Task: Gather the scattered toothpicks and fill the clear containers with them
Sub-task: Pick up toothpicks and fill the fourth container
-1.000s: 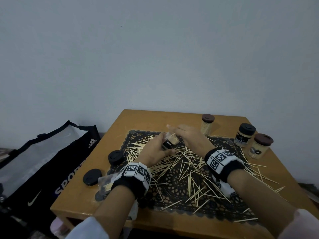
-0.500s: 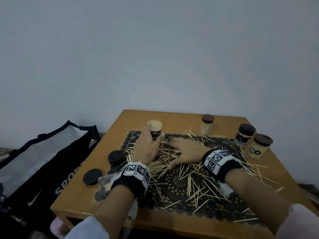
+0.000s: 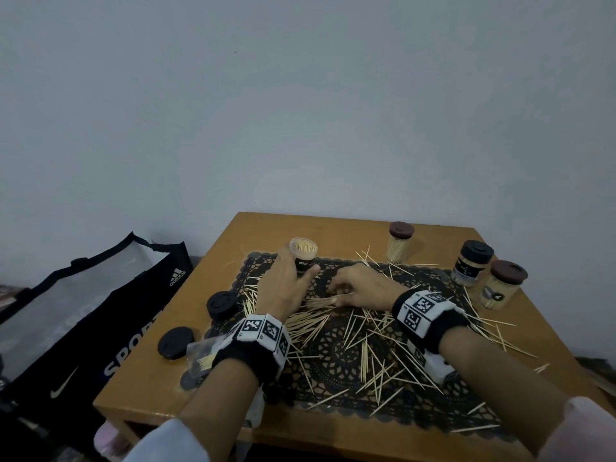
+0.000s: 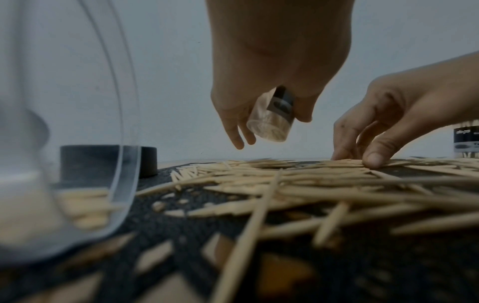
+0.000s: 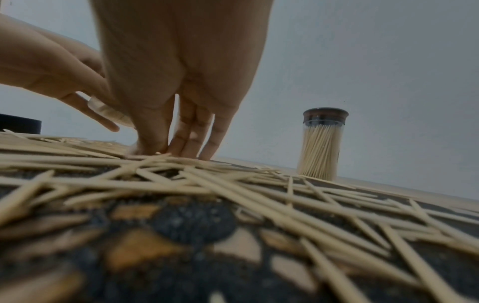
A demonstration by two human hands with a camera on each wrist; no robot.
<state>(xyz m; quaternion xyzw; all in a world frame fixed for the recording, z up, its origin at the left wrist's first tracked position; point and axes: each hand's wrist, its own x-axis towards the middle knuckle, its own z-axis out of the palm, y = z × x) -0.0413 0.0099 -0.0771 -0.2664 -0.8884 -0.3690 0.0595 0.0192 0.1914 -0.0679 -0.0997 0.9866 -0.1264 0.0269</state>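
The left hand (image 3: 283, 288) is wrapped around an open clear toothpick container (image 3: 303, 256) with a black label, held upright just above the far-left part of the black lace mat (image 3: 336, 348); its mouth faces up and already looks nearly full of sticks. Just to its right, the right hand (image 3: 361, 286) is down on the mat with fingers curled, its fingertips (image 5: 153, 146) pressing and pinching at a small bundle of toothpicks (image 3: 321, 301) that lies roughly left to right, pointing toward the left hand. That is the relation the next move seems to turn on: the bundle lies directly between the two hands, nearer the right fingers, and its long axis is flat on the mat while the container's opening faces up, so the sticks would likely need turning on end before they go in. Many more toothpicks (image 3: 376, 358) lie scattered across the near and right of the mat. Three capped containers stand at the far right, among them a brown-lidded jar (image 3: 400, 243). Two black lids (image 3: 221, 305) lie at the left. Whether the right fingers have actually closed around the bundle is hard to tell: the right wrist view blurs the fingertips, and the left hand hides the container's lower half. A clear container near the left wrist (image 4: 77, 143) is blurred and cut off.
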